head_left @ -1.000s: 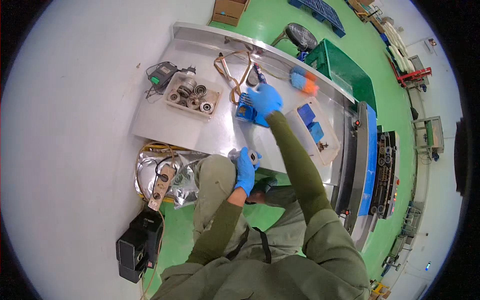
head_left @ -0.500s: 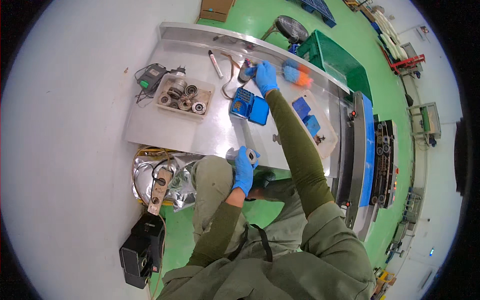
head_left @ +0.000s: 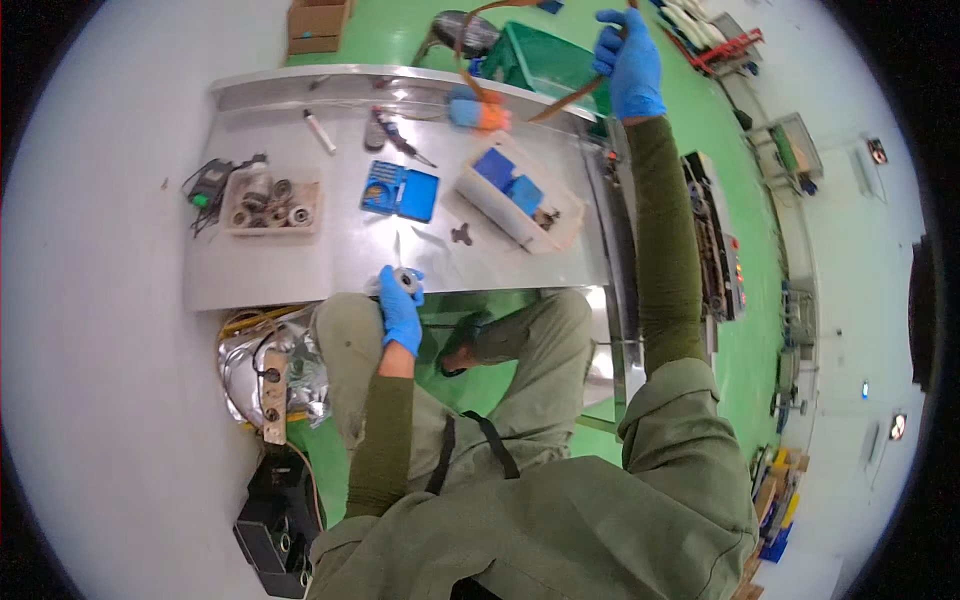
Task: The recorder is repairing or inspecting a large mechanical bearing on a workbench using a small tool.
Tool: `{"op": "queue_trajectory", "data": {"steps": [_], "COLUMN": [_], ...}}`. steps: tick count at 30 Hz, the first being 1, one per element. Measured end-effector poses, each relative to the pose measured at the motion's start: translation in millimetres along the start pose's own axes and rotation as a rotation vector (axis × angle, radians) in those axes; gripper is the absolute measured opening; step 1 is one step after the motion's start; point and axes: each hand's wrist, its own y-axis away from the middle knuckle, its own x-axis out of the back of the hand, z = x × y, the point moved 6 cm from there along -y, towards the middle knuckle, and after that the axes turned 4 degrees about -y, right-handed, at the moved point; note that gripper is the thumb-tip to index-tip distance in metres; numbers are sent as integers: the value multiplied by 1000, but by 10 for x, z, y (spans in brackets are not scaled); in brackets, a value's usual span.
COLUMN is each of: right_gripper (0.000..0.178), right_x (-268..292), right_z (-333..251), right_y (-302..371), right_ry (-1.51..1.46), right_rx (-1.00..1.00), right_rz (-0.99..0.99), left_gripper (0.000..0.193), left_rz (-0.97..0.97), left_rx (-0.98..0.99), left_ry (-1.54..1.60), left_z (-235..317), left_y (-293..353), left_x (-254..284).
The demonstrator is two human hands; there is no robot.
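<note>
My left hand (head_left: pixel 399 318), in a blue glove, holds a round grey metal part (head_left: pixel 407 281) with a dark hole at the table's near edge. My right hand (head_left: pixel 634 68), gloved the same, is raised past the table's far right corner, its fingers closed on a long brown strap (head_left: pixel 571 99). The strap loops out to the left over the table's back edge. On the table lie an open blue bit case (head_left: pixel 400 191), a screwdriver (head_left: pixel 409 146) beside a dark cylindrical thing (head_left: pixel 374 134), and a small three-lobed dark part (head_left: pixel 461 234).
At the left sits a plastic tub (head_left: pixel 233 232) of metal parts, with a black adapter (head_left: pixel 209 181) beside it. A marker (head_left: pixel 319 131), a blurred blue-orange fluffy thing (head_left: pixel 478 111) and a white tray (head_left: pixel 548 231) with blue boxes are also there. A green crate (head_left: pixel 545 62) stands behind.
My right hand has left the dark cylinder and swung up and right, lifting the brown strap off the table. The view has shifted right; my left hand still holds the metal part.
</note>
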Motion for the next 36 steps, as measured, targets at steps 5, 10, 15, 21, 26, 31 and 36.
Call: {"op": "queue_trajectory", "data": {"steps": [5,10,15,21,26,31,36], "right_gripper": [22,22,33,53,54,48,49], "right_x": [1227,1360,1254,1681,1737,1491,-33], "right_z": [4,1073,2337,2371,1729,1639,2274], "right_y": [268,706,1314,1388,1504,1818,1969], "right_ry": [278,1039,1658,1387,1237,1275,1041], "right_rx": [3,355,-101,-485,-318,127,-405], "right_rz": [104,-52,-410,-531,-160,81,-428], "left_gripper": [53,54,54,52,52,54,53], "left_rz": [-88,-101,-66,-64,-88,-37,-37], "left_rx": [-13,-20,-20,-26,-44,-11,-27], "left_ry": [-105,-171,-240,-231,-242,-233,-256], "left_z": [-26,-75,-79,-46,-32,-53,-58], "left_y": [88,123,137,118,148,155,144], "left_x": [-164,-197,-70,-64,-173,-211,-149]}}
